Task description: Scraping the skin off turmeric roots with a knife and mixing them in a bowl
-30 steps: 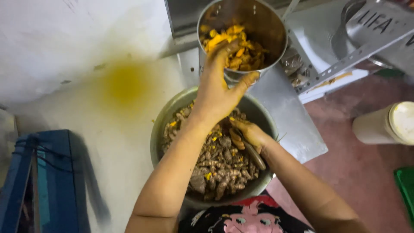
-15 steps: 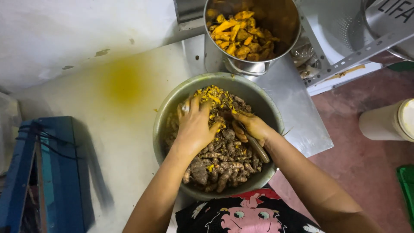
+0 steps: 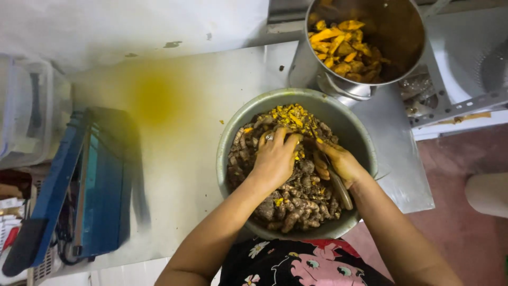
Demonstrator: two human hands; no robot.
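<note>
A large metal bowl (image 3: 227, 143) full of brown unpeeled turmeric roots (image 3: 296, 206) sits on a steel table, with yellow peel scraps (image 3: 290, 114) heaped at its far side. My left hand (image 3: 274, 159) lies palm down on the roots, its fingers curled into the pile around a root. My right hand (image 3: 341, 163) is at the bowl's right side, closed on a knife (image 3: 339, 189) whose handle points toward me. Behind the bowl stands a steel pot (image 3: 407, 32) holding peeled yellow turmeric pieces (image 3: 341, 47).
A yellow stain (image 3: 156, 98) marks the steel table (image 3: 185, 175). A blue flat machine (image 3: 90, 185) lies at the left edge, beside a clear plastic box (image 3: 26, 106). A metal rack (image 3: 460, 103) and a white cylinder (image 3: 487, 193) are to the right.
My left hand came down from the pot's rim into the bowl and now presses into the roots. The right hand stayed in the bowl with the knife.
</note>
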